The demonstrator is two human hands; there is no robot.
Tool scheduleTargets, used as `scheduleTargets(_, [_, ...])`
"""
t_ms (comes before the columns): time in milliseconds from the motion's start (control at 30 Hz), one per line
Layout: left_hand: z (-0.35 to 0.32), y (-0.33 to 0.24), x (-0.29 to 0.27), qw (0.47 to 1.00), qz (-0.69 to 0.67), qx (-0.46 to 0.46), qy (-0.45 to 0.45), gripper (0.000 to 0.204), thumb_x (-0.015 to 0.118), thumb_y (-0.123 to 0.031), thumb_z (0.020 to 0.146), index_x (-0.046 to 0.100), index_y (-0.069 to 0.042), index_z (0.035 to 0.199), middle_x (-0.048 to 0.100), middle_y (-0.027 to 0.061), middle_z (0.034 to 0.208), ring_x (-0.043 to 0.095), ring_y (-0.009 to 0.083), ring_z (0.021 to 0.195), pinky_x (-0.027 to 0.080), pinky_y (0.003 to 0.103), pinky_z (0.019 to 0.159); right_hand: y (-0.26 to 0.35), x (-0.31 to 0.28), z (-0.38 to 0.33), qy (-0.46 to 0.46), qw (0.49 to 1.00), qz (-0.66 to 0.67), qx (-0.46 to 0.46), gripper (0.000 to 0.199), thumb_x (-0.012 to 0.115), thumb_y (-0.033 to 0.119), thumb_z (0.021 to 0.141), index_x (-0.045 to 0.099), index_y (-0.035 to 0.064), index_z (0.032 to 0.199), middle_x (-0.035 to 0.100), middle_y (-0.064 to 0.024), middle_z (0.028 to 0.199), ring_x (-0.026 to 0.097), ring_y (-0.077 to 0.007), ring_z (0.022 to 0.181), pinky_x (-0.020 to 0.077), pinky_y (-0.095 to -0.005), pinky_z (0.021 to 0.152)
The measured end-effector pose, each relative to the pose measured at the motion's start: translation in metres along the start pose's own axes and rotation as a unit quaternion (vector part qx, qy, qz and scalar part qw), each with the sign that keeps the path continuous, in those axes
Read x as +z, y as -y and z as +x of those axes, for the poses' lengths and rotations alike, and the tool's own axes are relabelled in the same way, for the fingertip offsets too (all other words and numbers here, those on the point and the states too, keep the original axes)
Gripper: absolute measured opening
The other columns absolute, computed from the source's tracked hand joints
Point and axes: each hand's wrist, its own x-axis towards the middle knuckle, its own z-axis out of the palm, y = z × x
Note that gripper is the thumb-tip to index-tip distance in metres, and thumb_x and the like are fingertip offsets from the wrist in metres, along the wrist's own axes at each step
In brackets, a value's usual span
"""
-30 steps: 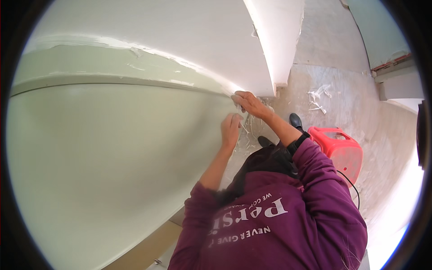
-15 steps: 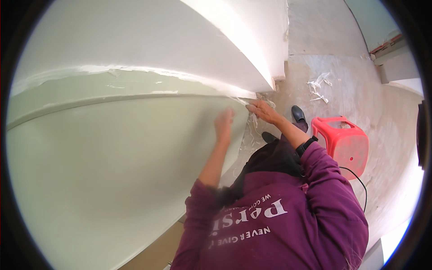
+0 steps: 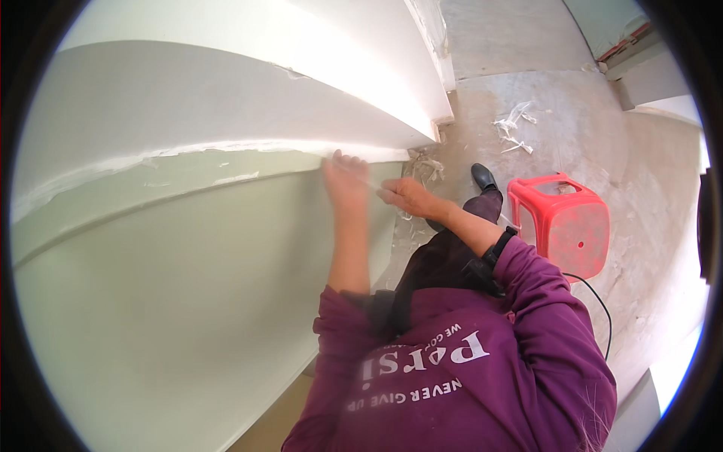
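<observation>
My left hand [image 3: 346,179] is blurred, its fingers curled at the edge of the white plaster band [image 3: 286,145]. A thin pale strip [image 3: 373,186], perhaps tape or film, stretches between it and my right hand [image 3: 411,198]. My right fingers are pinched on the strip's other end, near the corner of the pale green panel [image 3: 203,248]. Where the strip enters my left hand is smeared, though the fingers look closed around it. A narrow ledge line [image 3: 135,209] runs along the panel just below the plaster.
A red plastic stool [image 3: 576,233] lies on its side on the dusty floor [image 3: 633,173] to my right, by a black cable [image 3: 602,305]. White scraps [image 3: 516,124] lie beyond my shoe [image 3: 484,177]. A white wall corner [image 3: 440,124] juts out ahead.
Both hands have moved left, my left hand also up to the plaster edge. The pale strip now spans between them. The view has shifted slightly.
</observation>
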Motion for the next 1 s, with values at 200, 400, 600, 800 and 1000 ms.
scheduleTargets(200, [0.020,-0.002,-0.021,0.998,-0.010,-0.046,0.050,0.022,0.040,-0.024,0.089,0.042,-0.011,0.071,0.034,-0.0011,0.057,0.039,0.0150,0.057,0.039,0.031,0.054,0.034,-0.024,0.008,-0.045,0.998,-0.029,0.045,0.032,0.050,0.032,0.083,0.053,0.0001,0.080,0.053,-0.0168,0.073,0.051,-0.0292,0.069,0.0408,-0.0379,0.063])
scheduleTargets(400, [0.064,-0.001,-0.075,0.991,0.037,-0.003,0.129,0.022,0.037,-0.027,0.091,0.047,-0.010,0.082,0.047,0.0012,0.074,0.048,0.0156,0.073,0.043,0.032,0.066,0.072,0.015,0.062,-0.205,0.973,-0.104,-0.023,0.031,0.058,0.033,0.075,0.057,0.0028,0.082,0.058,-0.0130,0.083,0.056,-0.0283,0.080,0.0441,-0.0377,0.068])
scheduleTargets(600, [0.055,0.012,-0.051,0.979,0.091,0.034,0.178,0.023,0.036,-0.028,0.092,0.048,-0.008,0.094,0.051,0.0032,0.090,0.050,0.0163,0.086,0.043,0.032,0.075,0.058,0.030,0.103,-0.276,0.936,-0.211,-0.057,0.021,0.058,0.027,0.072,0.054,0.0063,0.077,0.057,-0.0086,0.075,0.057,-0.0245,0.073,0.0455,-0.0372,0.061])
scheduleTargets(800, [0.037,0.008,-0.039,0.982,0.122,0.030,0.141,0.024,0.037,-0.027,0.091,0.046,-0.007,0.102,0.050,0.0037,0.097,0.049,0.0163,0.091,0.042,0.032,0.079,0.060,0.034,0.118,-0.263,0.939,-0.218,-0.043,0.013,0.055,0.020,0.073,0.051,0.0080,0.073,0.057,-0.0068,0.071,0.057,-0.0250,0.068,0.0450,-0.0380,0.057])
scheduleTargets(1000, [0.026,0.002,-0.036,0.941,0.287,0.080,0.159,0.029,0.038,-0.026,0.091,0.045,-0.006,0.110,0.050,0.0042,0.105,0.048,0.0164,0.097,0.041,0.031,0.082,0.062,0.042,0.112,-0.295,0.944,-0.144,0.026,0.014,0.054,0.021,0.076,0.050,0.0072,0.074,0.058,-0.0101,0.073,0.056,-0.0297,0.067,0.0435,-0.0390,0.056])
